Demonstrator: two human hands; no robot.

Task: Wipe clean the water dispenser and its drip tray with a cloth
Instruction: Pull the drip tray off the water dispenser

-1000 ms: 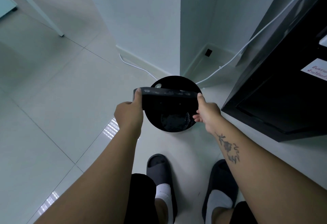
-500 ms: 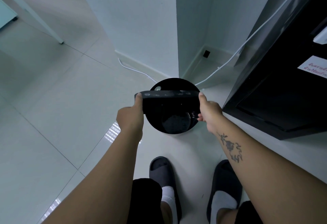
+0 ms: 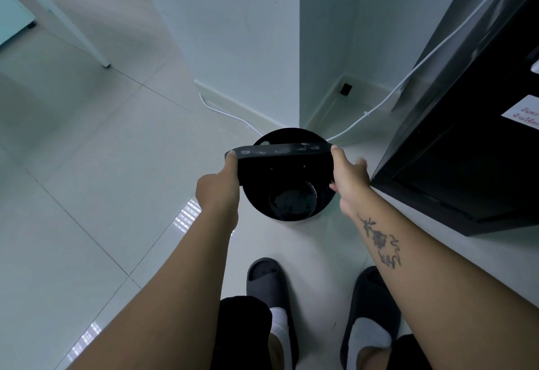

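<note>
The left hand [image 3: 217, 191] curled round the left end of the drip tray [image 3: 285, 165] and the right hand [image 3: 348, 178] pinched its right end, thumb on the rim. The tray, hard, black and water-spotted, hung tipped over a round black bin [image 3: 291, 206] on the glossy tiled floor [image 3: 102, 180], beside the boxy black dispenser [image 3: 466, 150]. It was probably being emptied. Wiping came next and called for a cloth, though none showed.
</note>
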